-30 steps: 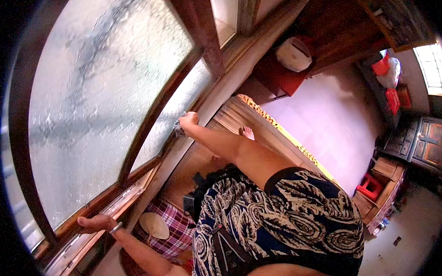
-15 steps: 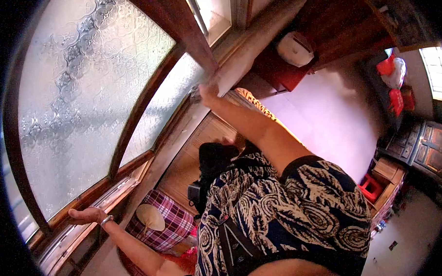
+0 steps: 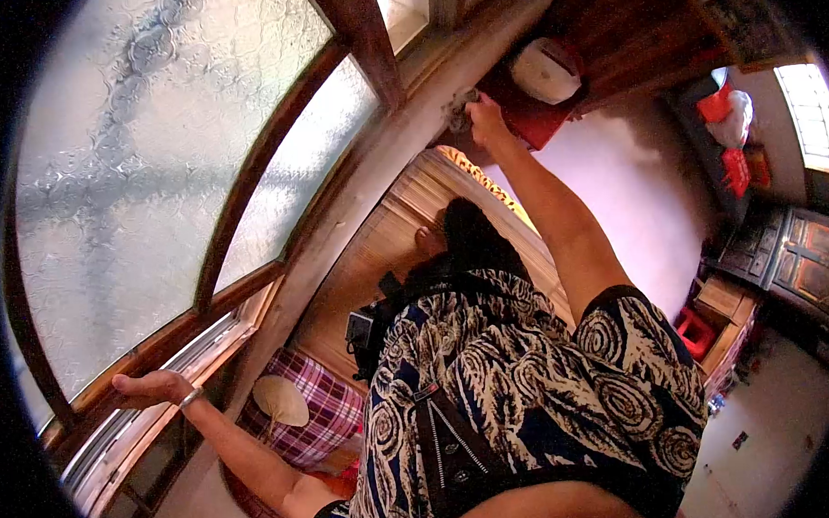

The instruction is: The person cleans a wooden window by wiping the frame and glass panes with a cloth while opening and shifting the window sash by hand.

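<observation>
The open window sash (image 3: pixel 206 298), with patterned frosted glass (image 3: pixel 174 176) in a brown wooden frame, fills the left side. My left hand (image 3: pixel 154 389) is at the sash's lower edge, palm turned upward and fingers stretched out; a bracelet circles the wrist. Whether the fingers press on the wood is hard to tell. My right arm reaches far forward. At its end my right hand (image 3: pixel 489 121) is closed on a crumpled grey rag (image 3: pixel 460 111), beside the far end of the window ledge (image 3: pixel 419 122).
Below me is a slatted wooden surface (image 3: pixel 347 293) with my bare foot on it. A plaid cloth (image 3: pixel 324 404) and a hand fan (image 3: pixel 281 401) lie at lower left. A white rounded object (image 3: pixel 546 71) sits on a red surface ahead. A red stool (image 3: pixel 696 333) and dark cabinet (image 3: pixel 807 263) stand right.
My right hand has moved forward and right, away from the window frame's corner, carrying the rag. My left hand stays at the sash's lower edge. The view has shifted slightly.
</observation>
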Motion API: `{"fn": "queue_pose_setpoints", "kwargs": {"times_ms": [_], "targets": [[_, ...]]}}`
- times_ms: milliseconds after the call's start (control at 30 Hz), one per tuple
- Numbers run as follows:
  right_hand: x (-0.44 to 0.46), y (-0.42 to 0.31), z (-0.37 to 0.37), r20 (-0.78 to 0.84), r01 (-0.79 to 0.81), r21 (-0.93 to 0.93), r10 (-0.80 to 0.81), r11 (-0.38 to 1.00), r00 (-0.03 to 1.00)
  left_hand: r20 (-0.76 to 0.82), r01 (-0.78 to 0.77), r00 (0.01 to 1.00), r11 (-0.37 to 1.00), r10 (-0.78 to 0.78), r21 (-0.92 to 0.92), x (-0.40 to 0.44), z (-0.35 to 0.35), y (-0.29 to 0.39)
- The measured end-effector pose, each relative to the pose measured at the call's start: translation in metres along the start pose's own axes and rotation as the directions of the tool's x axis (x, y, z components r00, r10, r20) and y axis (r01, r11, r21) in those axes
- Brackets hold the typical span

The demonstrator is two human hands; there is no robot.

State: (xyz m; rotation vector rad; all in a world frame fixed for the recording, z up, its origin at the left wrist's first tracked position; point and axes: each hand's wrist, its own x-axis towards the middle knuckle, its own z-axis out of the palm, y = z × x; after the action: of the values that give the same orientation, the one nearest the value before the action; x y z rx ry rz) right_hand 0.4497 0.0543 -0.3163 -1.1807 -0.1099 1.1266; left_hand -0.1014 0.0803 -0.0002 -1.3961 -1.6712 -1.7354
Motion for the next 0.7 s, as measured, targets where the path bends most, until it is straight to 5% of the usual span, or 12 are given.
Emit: {"fn": "queue_pose_setpoints", "kwargs": {"times_ms": [67,100,167,200,233,300,367,500,567,633,700], "targets": [[0.017,-0.003,-0.002,-0.059,0.201,-0.338,-0.234,0.919,0.971,-0.021,0.091,0.996,0.992,-0.09,0.085,0.007,-0.004,-0.008],[0.019,-0.009,0.004,-0.062,0.197,-0.332,-0.229,0.923,0.971,-0.018,0.083,0.996,0.993,-0.082,0.087,0.01,-0.005,-0.007],[0.025,-0.021,0.017,0.034,0.323,-0.575,-0.373,0.752,0.927,0.006,0.015,1.0,0.997,-0.016,0.071,0.011,-0.003,0.001],[0.039,-0.02,0.023,0.062,0.382,-0.786,-0.552,0.486,0.831,-0.046,0.106,0.993,0.994,-0.105,0.03,0.007,-0.002,0.006],[0.043,-0.021,0.032,0.059,0.383,-0.781,-0.553,0.493,0.831,0.018,0.1,0.995,0.995,-0.1,-0.024,0.01,-0.006,0.003],[0.049,-0.027,0.053,0.277,0.628,-0.764,-0.806,0.145,0.523,-0.053,0.143,0.988,0.99,-0.143,-0.011,0.013,-0.014,-0.005],[0.04,-0.034,0.071,0.316,0.644,-0.747,-0.763,0.167,0.564,0.029,-0.106,0.994,0.989,0.103,0.101,0.016,-0.022,-0.001],[0.045,-0.024,0.089,0.6,0.685,-0.723,-0.57,-0.087,0.561,0.036,0.051,0.998,0.992,-0.055,0.111,0.04,-0.053,-0.041],[0.044,-0.001,0.082,0.714,0.658,-0.7,-0.269,-0.276,0.646,0.027,0.139,0.99,0.987,-0.141,0.075,0.043,-0.057,-0.028],[0.034,-0.003,0.078,0.722,0.673,-0.692,-0.25,-0.262,0.645,-0.049,0.212,0.976,0.977,-0.21,0.027,0.027,-0.042,0.032],[0.031,-0.004,0.076,0.827,0.712,-0.56,-0.333,-0.422,0.453,-0.046,0.137,0.99,0.986,-0.133,0.098,0.034,-0.059,0.01]]}}
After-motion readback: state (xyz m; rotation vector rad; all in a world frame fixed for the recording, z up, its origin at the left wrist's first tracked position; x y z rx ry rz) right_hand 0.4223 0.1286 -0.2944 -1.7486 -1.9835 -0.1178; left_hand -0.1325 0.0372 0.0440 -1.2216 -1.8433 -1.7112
